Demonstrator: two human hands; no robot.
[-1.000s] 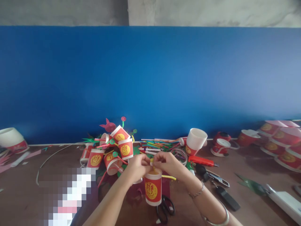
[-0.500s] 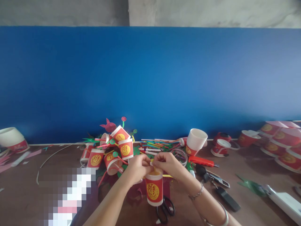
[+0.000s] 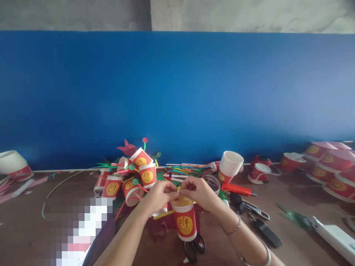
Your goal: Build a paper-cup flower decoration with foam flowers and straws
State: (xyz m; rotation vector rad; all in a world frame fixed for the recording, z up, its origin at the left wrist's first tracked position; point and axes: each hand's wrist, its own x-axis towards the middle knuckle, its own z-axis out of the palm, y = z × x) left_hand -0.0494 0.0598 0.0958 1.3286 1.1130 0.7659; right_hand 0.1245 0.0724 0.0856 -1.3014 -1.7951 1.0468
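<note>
A red paper cup (image 3: 186, 223) with a white rim and a round gold emblem is tilted slightly below my fingertips. Yellow material (image 3: 184, 201) shows inside its mouth and rises toward my fingers. My left hand (image 3: 160, 196) pinches at the cup's far rim, fingers closed. Facing it, my right hand (image 3: 197, 193) pinches the same small yellow piece, their fingertips nearly touching. The exact shape of that piece is hidden by my fingers. A yellow straw (image 3: 163, 215) sticks out left of the cup. Black-handled scissors (image 3: 191, 250) lie just beneath the cup.
Decorated red cups (image 3: 112, 187) are piled at left. Behind my hands lie straws and markers (image 3: 180, 173). Stacked white cups (image 3: 230, 166), an orange utility knife (image 3: 237, 189), keys (image 3: 266, 232) and green-bladed snips (image 3: 302, 221) lie to the right. A blue panel (image 3: 177, 96) closes the back.
The cup has tilted and its base has swung slightly right. More of the yellow straw shows at its left. Both hands stay pinched together above the rim.
</note>
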